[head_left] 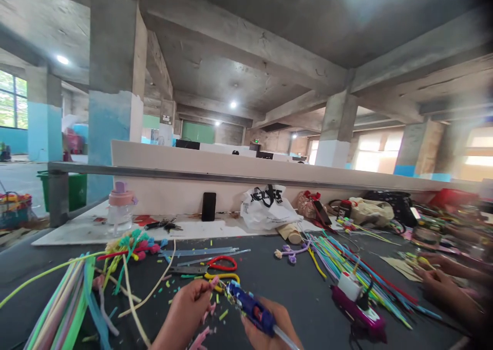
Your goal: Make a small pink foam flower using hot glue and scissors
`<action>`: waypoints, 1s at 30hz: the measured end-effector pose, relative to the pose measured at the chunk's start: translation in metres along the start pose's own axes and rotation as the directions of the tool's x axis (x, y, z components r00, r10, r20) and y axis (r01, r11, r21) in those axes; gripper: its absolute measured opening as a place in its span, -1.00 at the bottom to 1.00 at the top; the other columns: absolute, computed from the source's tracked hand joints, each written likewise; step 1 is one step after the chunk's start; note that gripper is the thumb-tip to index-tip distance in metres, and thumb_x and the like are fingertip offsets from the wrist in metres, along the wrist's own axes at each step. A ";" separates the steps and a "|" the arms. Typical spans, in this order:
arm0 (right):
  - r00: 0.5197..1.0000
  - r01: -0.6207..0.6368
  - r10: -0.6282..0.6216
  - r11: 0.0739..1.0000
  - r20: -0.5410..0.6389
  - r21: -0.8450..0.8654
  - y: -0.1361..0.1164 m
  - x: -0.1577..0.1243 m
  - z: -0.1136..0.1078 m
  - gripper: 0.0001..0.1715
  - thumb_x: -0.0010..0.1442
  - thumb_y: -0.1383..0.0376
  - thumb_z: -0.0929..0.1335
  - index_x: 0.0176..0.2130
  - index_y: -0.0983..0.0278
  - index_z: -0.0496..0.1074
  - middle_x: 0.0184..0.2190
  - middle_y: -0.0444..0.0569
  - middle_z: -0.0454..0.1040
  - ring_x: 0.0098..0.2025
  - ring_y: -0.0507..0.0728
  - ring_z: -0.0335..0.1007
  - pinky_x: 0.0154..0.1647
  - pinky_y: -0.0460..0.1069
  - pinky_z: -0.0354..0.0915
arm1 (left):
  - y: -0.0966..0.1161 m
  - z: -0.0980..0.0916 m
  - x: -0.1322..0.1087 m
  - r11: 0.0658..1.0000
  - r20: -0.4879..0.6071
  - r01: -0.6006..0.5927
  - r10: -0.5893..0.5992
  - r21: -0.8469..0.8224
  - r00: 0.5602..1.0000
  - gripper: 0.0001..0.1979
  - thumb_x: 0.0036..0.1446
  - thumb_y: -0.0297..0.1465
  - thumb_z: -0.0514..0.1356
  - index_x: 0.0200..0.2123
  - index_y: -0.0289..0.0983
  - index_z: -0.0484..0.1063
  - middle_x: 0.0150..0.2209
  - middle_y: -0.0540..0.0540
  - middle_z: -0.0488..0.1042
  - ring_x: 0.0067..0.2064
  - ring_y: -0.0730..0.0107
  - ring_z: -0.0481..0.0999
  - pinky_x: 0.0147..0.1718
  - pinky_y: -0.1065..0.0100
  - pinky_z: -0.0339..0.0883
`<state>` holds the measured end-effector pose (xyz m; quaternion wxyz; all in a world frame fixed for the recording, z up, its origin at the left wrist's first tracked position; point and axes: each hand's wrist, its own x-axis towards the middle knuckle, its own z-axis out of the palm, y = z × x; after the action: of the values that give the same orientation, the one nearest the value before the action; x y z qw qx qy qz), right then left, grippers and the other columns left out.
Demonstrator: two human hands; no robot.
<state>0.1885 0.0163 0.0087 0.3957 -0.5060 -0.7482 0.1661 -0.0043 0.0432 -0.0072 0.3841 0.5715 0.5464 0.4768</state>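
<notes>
My right hand (275,327) is wrapped round a blue glue gun (250,309), its nozzle pointing up-left toward my left hand. My left hand (188,309) is closed in a pinch on a small pink piece (214,283) held at the gun's tip. Both hands sit low over the dark table (277,278) near its front edge. Pink scraps (202,337) lie under my left hand.
Red and yellow scissors (219,268) lie just beyond my hands. Bundles of coloured pipe cleaners lie at the left (69,309) and right (346,260). A purple power strip (360,306), a white bag (267,206), a bottle (120,209), a phone (208,206). Another person's hands (442,283) work at the right.
</notes>
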 end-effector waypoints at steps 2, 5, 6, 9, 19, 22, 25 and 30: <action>1.000 0.013 -0.013 1.000 -0.021 0.020 -0.003 -0.002 -0.001 -0.76 -0.01 0.21 0.30 -0.59 0.31 0.28 -0.69 -0.20 0.14 -0.62 -0.05 0.00 -0.64 -0.17 -0.02 | 0.000 -0.001 -0.003 1.000 -0.007 0.004 -0.005 -0.015 1.000 -0.66 -0.05 -0.12 0.05 -0.54 -0.29 0.35 -0.71 0.11 0.22 -0.68 0.53 0.14 -0.67 0.49 -0.01; 1.000 0.018 -0.018 0.999 -0.006 0.049 -0.004 -0.004 -0.002 -0.78 0.01 0.23 0.31 -0.56 0.31 0.31 -0.66 -0.19 0.18 -0.61 -0.05 0.02 -0.64 -0.18 0.01 | -0.005 -0.005 -0.004 1.000 -0.005 -0.002 0.002 -0.027 1.000 -0.69 -0.07 -0.17 0.07 -0.48 -0.30 0.41 -0.68 0.09 0.26 -0.66 0.52 0.16 -0.66 0.49 0.00; 1.000 0.007 -0.007 0.998 0.009 0.055 -0.004 -0.004 -0.002 -0.79 0.02 0.24 0.30 -0.55 0.31 0.31 -0.66 -0.18 0.19 -0.61 -0.05 0.02 -0.64 -0.18 0.02 | -0.007 -0.007 -0.004 0.999 -0.001 -0.003 0.003 -0.032 1.000 -0.71 -0.07 -0.19 0.07 -0.45 -0.30 0.42 -0.66 0.09 0.28 -0.65 0.52 0.17 -0.65 0.49 0.01; 0.999 -0.017 0.014 0.998 0.044 0.056 -0.005 -0.004 -0.002 -0.79 0.03 0.26 0.29 -0.56 0.30 0.27 -0.66 -0.20 0.14 -0.60 -0.06 -0.01 -0.65 -0.18 -0.01 | -0.012 -0.011 -0.003 0.999 0.006 0.013 -0.013 -0.038 1.000 -0.73 -0.06 -0.23 0.07 -0.42 -0.30 0.42 -0.63 0.09 0.30 -0.64 0.54 0.17 -0.64 0.49 0.03; 0.990 0.038 -0.033 0.999 0.137 -0.033 -0.015 -0.006 0.001 -0.80 -0.01 0.34 0.26 -0.59 0.28 0.13 -0.65 -0.22 0.11 -0.59 -0.07 0.02 -0.60 -0.17 -0.04 | -0.004 -0.016 -0.013 0.961 -0.013 -0.168 0.175 0.219 0.985 -0.75 0.02 -0.34 0.01 -0.39 -0.24 0.49 -0.54 0.04 0.42 -0.48 0.42 0.37 -0.49 0.47 0.22; 0.992 0.057 -0.047 0.995 0.117 -0.083 -0.014 -0.007 0.001 -0.83 -0.05 0.37 0.26 -0.60 0.28 0.14 -0.66 -0.22 0.14 -0.59 -0.07 0.04 -0.58 -0.17 -0.03 | -0.001 -0.016 -0.016 0.915 -0.003 -0.238 0.253 0.325 0.967 -0.74 0.05 -0.36 0.00 -0.37 -0.20 0.50 -0.49 0.03 0.49 -0.44 0.41 0.43 -0.41 0.46 0.25; 0.994 0.058 -0.047 0.992 0.095 -0.115 -0.015 -0.007 0.001 -0.83 -0.07 0.38 0.26 -0.63 0.29 0.16 -0.67 -0.22 0.15 -0.60 -0.07 0.05 -0.58 -0.16 -0.03 | -0.002 -0.016 -0.017 0.895 0.009 -0.285 0.301 0.344 0.954 -0.74 0.06 -0.36 0.01 -0.32 -0.18 0.51 -0.42 0.01 0.54 -0.40 0.39 0.48 -0.38 0.45 0.28; 0.998 0.027 -0.020 0.992 0.057 -0.121 -0.012 -0.004 0.001 -0.82 -0.05 0.35 0.25 -0.63 0.29 0.20 -0.68 -0.22 0.13 -0.61 -0.07 0.03 -0.60 -0.16 -0.05 | -0.007 -0.017 -0.015 0.890 0.007 -0.323 0.339 0.324 0.941 -0.75 0.09 -0.35 0.04 -0.30 -0.18 0.52 -0.36 -0.02 0.57 -0.34 0.35 0.51 -0.34 0.43 0.29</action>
<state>0.1808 0.0077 0.0144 0.3451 -0.5153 -0.7737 0.1297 -0.0219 0.0275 -0.0119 0.1858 0.6986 0.5206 0.4544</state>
